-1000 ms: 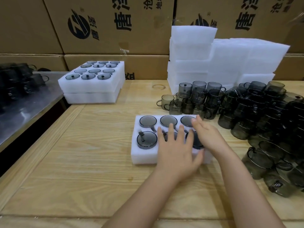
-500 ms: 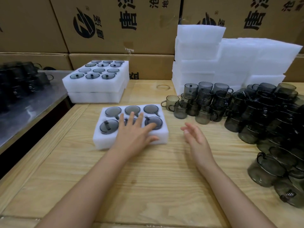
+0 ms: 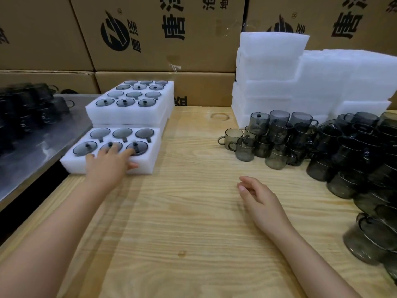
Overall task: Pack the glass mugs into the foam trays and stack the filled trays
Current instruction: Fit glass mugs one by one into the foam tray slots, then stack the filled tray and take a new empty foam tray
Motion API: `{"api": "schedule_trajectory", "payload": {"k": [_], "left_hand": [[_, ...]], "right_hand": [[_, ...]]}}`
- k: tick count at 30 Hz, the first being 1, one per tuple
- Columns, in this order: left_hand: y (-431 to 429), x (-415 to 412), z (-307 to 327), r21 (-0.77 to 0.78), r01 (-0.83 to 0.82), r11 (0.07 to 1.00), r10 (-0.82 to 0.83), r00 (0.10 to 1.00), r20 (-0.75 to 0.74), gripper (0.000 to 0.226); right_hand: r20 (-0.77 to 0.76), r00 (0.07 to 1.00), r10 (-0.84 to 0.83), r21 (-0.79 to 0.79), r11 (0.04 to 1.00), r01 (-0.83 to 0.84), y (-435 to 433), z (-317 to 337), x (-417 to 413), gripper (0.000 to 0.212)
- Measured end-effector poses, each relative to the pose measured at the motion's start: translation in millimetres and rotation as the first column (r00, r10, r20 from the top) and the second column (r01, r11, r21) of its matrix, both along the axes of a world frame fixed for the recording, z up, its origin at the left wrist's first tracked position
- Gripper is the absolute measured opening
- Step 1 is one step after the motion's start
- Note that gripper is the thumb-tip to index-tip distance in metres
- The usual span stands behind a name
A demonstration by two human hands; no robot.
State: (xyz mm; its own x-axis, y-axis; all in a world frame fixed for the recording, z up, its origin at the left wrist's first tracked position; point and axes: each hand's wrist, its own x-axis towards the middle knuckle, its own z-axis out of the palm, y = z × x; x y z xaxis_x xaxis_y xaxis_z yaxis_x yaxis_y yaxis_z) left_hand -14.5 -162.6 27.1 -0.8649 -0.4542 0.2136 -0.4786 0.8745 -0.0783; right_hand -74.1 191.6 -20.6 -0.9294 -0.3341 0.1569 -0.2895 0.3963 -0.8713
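Head view: left hand (image 3: 109,163) fingers straight, pressing filled foam tray (image 3: 154,158); tray sits under and beyond fingertips, just beside stacked trays (image 3: 129,117). Right hand (image 3: 261,200) relaxed, empty, over bench (image 3: 182,211); loose mugs (image 3: 279,143) beyond and right of its fingers.

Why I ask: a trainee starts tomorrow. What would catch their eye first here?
The crowded heap of smoky glass mugs on the right draws the eye first, with white foam stacks behind it. At the left, the left hand rests on a filled six-mug foam tray in front of stacked filled trays.
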Motion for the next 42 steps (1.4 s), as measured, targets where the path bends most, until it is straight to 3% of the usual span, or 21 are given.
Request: {"api": "schedule_trajectory", "payload": {"k": [9, 15, 20, 22, 23, 25, 27, 29, 31, 33, 37, 42], "left_hand": [[-21.6, -12.0, 9.4, 0.088, 0.070, 0.994, -0.081, 0.989, 0.122, 0.028], [-31.6, -11.0, 12.2, 0.033, 0.186, 0.982, -0.189, 0.965, 0.181, 0.038], [-32.5, -10.9, 15.7, 0.012, 0.184, 0.983, -0.183, 0.964, 0.191, 0.041], [-26.6, -7.6, 15.1, -0.072, 0.144, 0.987, -0.126, 0.970, 0.208, 0.038], [-20.9, -4.5, 12.8, -0.149, 0.117, 0.982, -0.087, 0.978, 0.189, 0.039], [0.3, 2.1, 6.0, -0.212, 0.115, 0.970, -0.117, 0.993, 0.005, 0.052], [39.0, 7.2, -0.4, -0.080, 0.281, 0.956, -0.293, 0.921, -0.259, 0.065], [90.4, 5.7, -7.7, 0.128, 0.433, 0.892, -0.348, 0.840, -0.416, 0.064], [140.9, -2.0, -17.2, 0.365, 0.468, 0.805, -0.281, 0.842, -0.460, 0.062], [174.3, -12.5, -30.9, 0.495, 0.412, 0.765, -0.220, 0.890, -0.400, 0.063], [179.8, -25.8, -51.2, 0.376, 0.282, 0.883, -0.215, 0.954, -0.209, 0.054], [176.1, -27.9, -50.7, 0.348, 0.281, 0.894, -0.217, 0.953, -0.212, 0.050]], "right_hand": [[-0.059, 0.998, 0.007, 0.068, 0.998, -0.003, -0.2, 0.2, 0.2, 0.031], [-0.075, 0.997, 0.008, 0.092, 0.996, -0.001, -0.4, 0.5, -0.1, 0.031], [-0.087, 0.996, 0.008, 0.109, 0.994, 0.001, -0.1, 1.9, 1.3, 0.031], [-0.097, 0.995, 0.006, 0.124, 0.992, 0.006, -0.3, 3.3, 1.6, 0.031], [-0.101, 0.995, 0.006, 0.132, 0.991, 0.007, -0.5, 4.2, 2.0, 0.031], [-0.116, 0.993, 0.013, 0.158, 0.987, 0.005, -1.4, 6.1, 3.3, 0.031], [-0.130, 0.991, 0.021, 0.185, 0.983, 0.003, -2.5, 7.5, 3.7, 0.032], [-0.125, 0.992, 0.023, 0.192, 0.981, 0.002, -2.4, 8.2, 4.0, 0.032], [-0.118, 0.993, 0.022, 0.194, 0.981, 0.002, -1.4, 9.3, 4.5, 0.032], [-0.121, 0.992, 0.027, 0.196, 0.981, -0.003, -0.5, 9.6, 6.2, 0.032], [-0.151, 0.985, 0.088, 0.215, 0.975, -0.054, 2.7, 10.9, 9.6, 0.032], [-0.292, 0.954, -0.069, -0.017, 0.998, 0.067, -11.1, 46.8, -5.5, 0.029]]}}
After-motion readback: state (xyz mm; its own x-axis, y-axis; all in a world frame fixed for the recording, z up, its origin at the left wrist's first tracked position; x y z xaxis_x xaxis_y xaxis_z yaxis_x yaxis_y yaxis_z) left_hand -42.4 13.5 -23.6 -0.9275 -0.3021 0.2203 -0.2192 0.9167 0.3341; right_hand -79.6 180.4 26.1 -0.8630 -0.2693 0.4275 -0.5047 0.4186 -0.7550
